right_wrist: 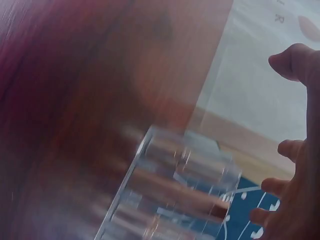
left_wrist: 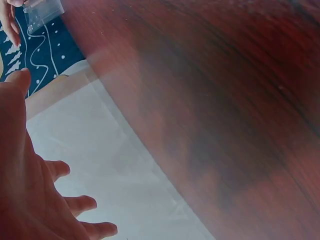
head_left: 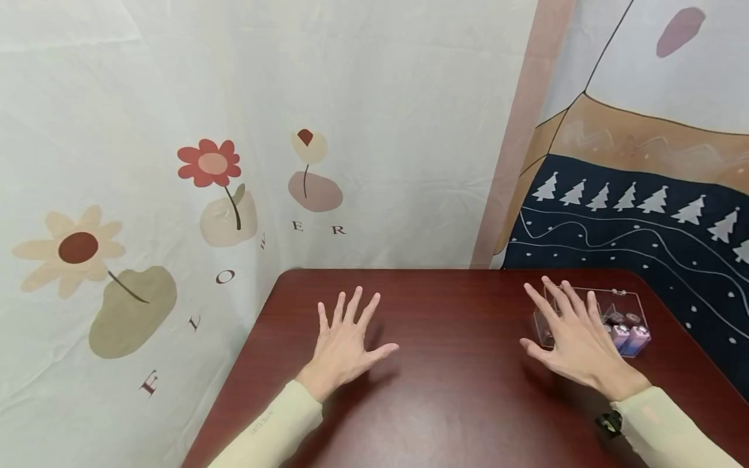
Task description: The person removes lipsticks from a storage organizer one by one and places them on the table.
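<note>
My left hand (head_left: 342,351) hovers over the left half of the table, fingers spread and thumb out, holding nothing. Over on the right, my right hand (head_left: 576,348) is likewise spread and holds nothing. It overlaps the left part of a clear plastic box (head_left: 643,315) in the head view. Two pink-and-purple pieces that look like batteries (head_left: 636,339) show at the box's near right, beside smaller round bits. In the right wrist view, the box (right_wrist: 122,192) lies below the fingers (right_wrist: 287,150), apart from them, and looks blurred.
A dark red-brown wooden table (head_left: 456,390) spans the space under both hands. Behind it and along its left hangs a pale curtain (head_left: 404,130) printed with flowers and letters. A dark blue cloth (head_left: 585,224) with white trees hangs at the right.
</note>
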### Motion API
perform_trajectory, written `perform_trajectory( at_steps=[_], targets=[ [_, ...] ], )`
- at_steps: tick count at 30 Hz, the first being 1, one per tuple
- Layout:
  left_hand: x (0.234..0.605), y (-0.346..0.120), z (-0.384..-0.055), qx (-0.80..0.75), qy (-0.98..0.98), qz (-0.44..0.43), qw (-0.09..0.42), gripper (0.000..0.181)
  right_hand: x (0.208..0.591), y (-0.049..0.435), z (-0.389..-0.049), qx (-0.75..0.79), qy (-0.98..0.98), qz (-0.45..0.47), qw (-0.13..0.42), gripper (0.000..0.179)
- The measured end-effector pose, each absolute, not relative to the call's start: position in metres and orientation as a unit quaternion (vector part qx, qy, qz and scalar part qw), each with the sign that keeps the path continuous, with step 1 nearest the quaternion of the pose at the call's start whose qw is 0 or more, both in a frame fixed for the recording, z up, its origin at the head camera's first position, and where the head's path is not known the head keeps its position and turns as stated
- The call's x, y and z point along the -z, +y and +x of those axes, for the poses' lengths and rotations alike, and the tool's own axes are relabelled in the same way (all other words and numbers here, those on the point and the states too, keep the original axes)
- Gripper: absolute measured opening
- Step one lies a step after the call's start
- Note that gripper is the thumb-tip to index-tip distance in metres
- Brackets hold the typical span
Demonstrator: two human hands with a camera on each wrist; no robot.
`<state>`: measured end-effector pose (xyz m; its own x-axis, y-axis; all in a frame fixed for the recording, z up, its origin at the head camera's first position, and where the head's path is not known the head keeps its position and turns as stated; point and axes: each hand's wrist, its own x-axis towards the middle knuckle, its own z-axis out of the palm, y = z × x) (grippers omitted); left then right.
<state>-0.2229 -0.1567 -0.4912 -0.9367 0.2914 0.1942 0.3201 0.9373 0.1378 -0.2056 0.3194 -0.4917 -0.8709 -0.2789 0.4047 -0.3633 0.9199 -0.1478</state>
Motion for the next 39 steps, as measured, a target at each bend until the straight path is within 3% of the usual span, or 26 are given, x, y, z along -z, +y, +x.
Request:
perform_trajectory(
  at_steps=[11, 23, 39],
  targets=[
    [0.485, -0.142, -0.225, 0.102, -0.976, -0.176, 0.08, 0.11, 0.492, 0.366, -0.212, -0.103, -0.968, 0.141, 0.181, 0.118],
    [0.481, -0.124, -0.23, 0.097, -0.971, -0.197, 0.09, 0.107, 0.495, 0.415, -0.218, -0.117, -0.98, 0.103, 0.121, 0.127],
    [0.477, -0.091, -0.241, 0.139, -0.958, -0.23, 0.096, 0.101, 0.478, 0.421, -0.225, -0.094, -0.987, 0.1, 0.078, 0.123]
  ],
)
